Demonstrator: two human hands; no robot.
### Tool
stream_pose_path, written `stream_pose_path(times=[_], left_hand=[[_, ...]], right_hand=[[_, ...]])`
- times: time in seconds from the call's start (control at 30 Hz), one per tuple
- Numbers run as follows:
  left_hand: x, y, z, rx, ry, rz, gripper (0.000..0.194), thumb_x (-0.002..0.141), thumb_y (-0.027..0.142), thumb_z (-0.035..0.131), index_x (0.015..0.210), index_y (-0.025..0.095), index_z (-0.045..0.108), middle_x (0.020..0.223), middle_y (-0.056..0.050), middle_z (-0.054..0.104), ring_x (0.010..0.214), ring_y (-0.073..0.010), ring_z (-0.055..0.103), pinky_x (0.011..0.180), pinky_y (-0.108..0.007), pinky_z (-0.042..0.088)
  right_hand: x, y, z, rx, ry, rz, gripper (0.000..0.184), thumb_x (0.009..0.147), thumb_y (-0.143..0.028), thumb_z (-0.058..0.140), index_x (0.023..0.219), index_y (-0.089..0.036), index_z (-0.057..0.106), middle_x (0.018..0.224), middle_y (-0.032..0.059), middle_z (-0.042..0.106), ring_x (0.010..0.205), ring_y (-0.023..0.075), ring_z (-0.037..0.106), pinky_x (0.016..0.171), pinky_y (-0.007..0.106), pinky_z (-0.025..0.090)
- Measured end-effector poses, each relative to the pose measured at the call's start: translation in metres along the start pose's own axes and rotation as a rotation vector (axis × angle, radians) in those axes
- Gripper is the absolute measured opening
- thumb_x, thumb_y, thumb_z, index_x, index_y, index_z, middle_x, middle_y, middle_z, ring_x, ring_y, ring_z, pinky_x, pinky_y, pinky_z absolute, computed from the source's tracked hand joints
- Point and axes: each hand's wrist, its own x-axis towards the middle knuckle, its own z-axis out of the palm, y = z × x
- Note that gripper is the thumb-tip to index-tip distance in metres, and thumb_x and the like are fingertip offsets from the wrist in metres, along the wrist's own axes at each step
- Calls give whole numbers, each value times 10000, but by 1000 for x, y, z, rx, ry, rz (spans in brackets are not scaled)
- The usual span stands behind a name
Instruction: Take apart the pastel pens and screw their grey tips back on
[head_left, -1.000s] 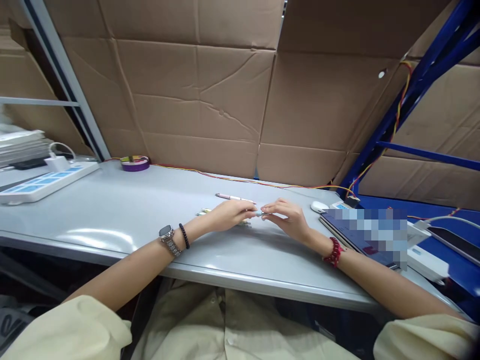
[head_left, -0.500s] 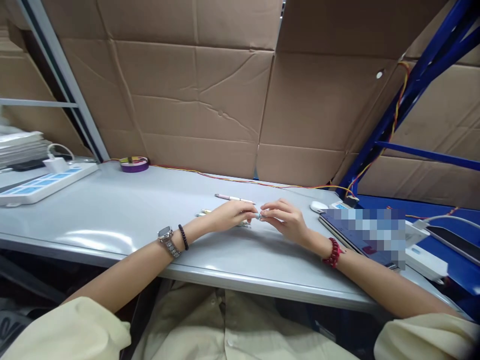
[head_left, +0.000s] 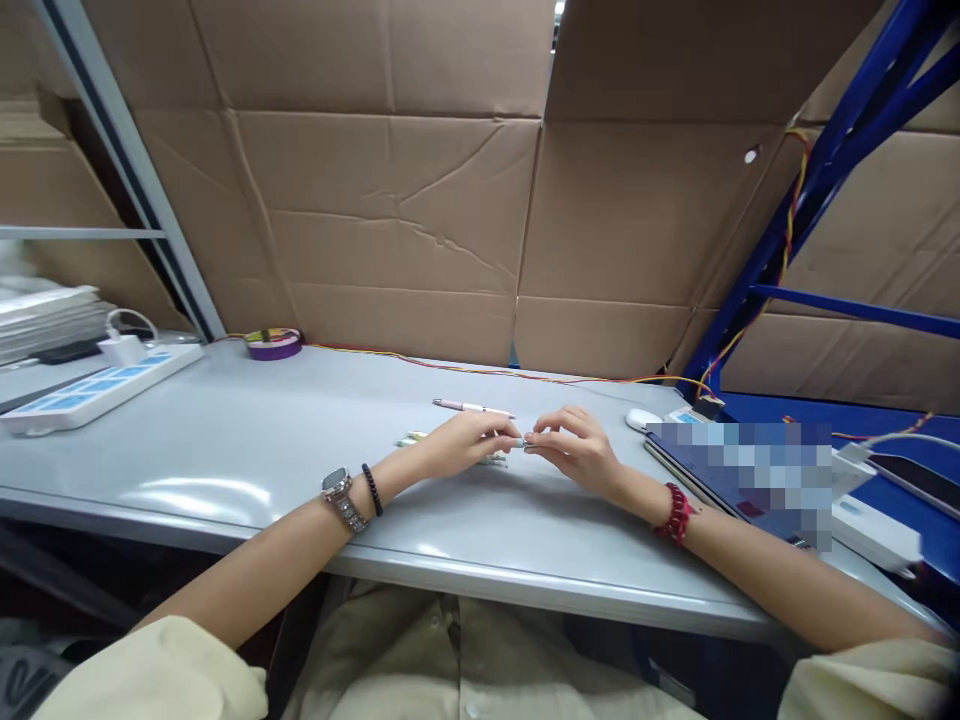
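My left hand (head_left: 476,440) is closed in a pinch on a small pale cylindrical piece (head_left: 520,443), just above the table. The fingertips of my right hand (head_left: 576,448) pinch the piece's other end, where a thin metallic-looking bit shows. Its exact kind is too small to make out. Behind my left hand lies a slim white-and-pink pen (head_left: 457,405). Several thin pale sticks with yellowish and greenish parts (head_left: 409,438) lie on the table, partly hidden under my left hand and wrist.
At the right is a tablet-like device (head_left: 720,480) beside a white mouse (head_left: 640,418) and a white power strip (head_left: 874,530). Another power strip (head_left: 105,390) and a purple tape roll (head_left: 274,347) sit at the left. Cardboard (head_left: 390,200) walls the back; a twisted wire (head_left: 450,366) runs along it.
The view has shifted slightly. Both hands stay together on the small piece; their fingertips have moved a little, and the pale end now shows less between them.
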Motion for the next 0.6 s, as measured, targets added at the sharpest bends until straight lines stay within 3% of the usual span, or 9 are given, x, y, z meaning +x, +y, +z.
stream_pose_path(times=[0.1,0.2,0.3,0.43,0.5,0.6], left_hand=[[0,-2,1,14,-26,3,321,948,336,329,949,199,620,764,1,625,723,-133,558,696,-238,406],[-2,-3,2,6,-11,-26,245,893,371,461,1069,233,560,816,8,629,697,-129,562,642,-232,414],[-2,-4,2,8,29,-18,237,796,344,609,993,218,569,939,-20,632,842,-165,583,635,-227,424],[-1,-5,1,42,69,12,133,814,287,589,909,196,603,926,-39,640,1018,-205,551,691,-237,438],[0,-5,0,62,83,9,152,825,294,580,940,201,616,942,-43,649,995,-203,564,696,-245,442],[0,-4,-2,99,96,-40,228,846,308,557,1057,236,605,950,-27,668,800,-160,605,701,-259,443]], right_hand=[[0,-1,-1,-31,1,-37,79,870,-212,564,846,-210,639,779,25,648,645,120,499,605,275,347],[0,-1,-1,-31,8,-33,105,877,-214,551,825,-199,641,765,29,642,631,119,487,601,274,344],[0,0,1,-3,6,8,92,869,-206,560,830,-197,642,776,30,644,636,122,491,608,276,356],[-1,2,5,60,24,70,86,866,-216,560,844,-217,643,771,27,637,652,133,521,621,284,400],[-2,3,7,87,37,95,77,862,-225,566,852,-222,642,769,28,635,652,137,530,619,291,418],[-4,6,8,115,64,120,64,853,-234,581,858,-217,643,771,34,629,660,141,542,616,297,444]])
